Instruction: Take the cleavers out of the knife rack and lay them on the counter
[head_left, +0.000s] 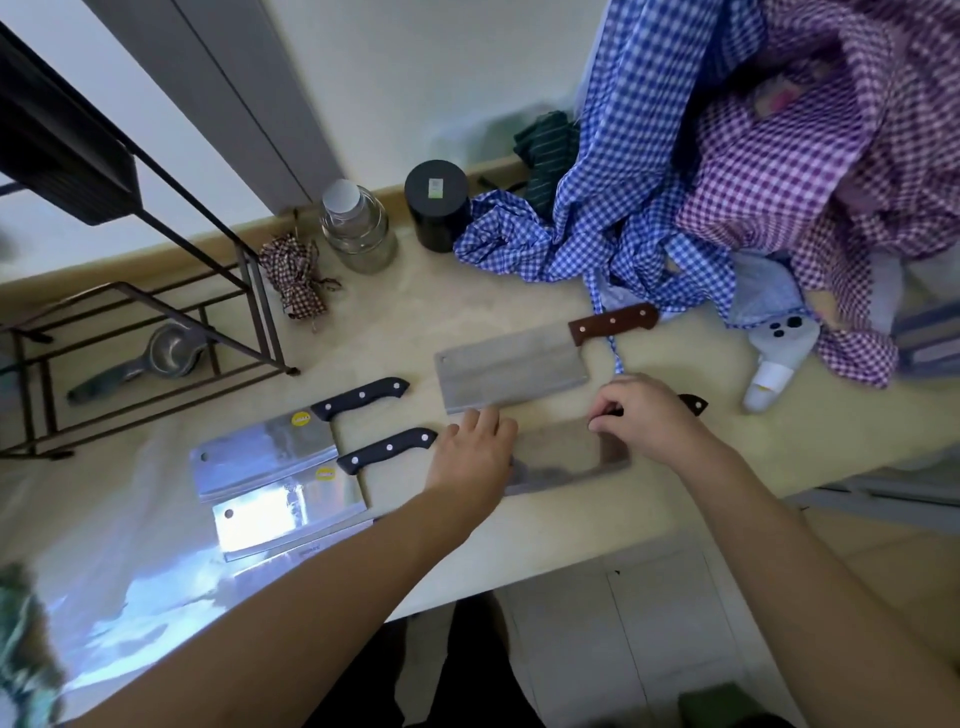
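Several cleavers lie flat on the beige counter (395, 332). Two shiny ones with black handles, the upper (262, 454) and the lower (291, 512), overlap at the left. A dull grey cleaver with a brown wooden handle (511, 371) lies further back. A fourth cleaver (561, 460) with a black handle lies nearest the front edge. My right hand (644, 410) is closed around its handle, whose tip shows past my fingers. My left hand (475, 454) rests on the blade's far end, fingers spread. The black knife rack (67, 156) hangs at the upper left.
A dark metal shelf frame (156, 332) with a steel strainer stands at the left. A glass jar (358, 228), a black canister (439, 205) and a knotted checked cloth sit by the wall. Blue and purple checked fabric (727, 182) is piled at the right.
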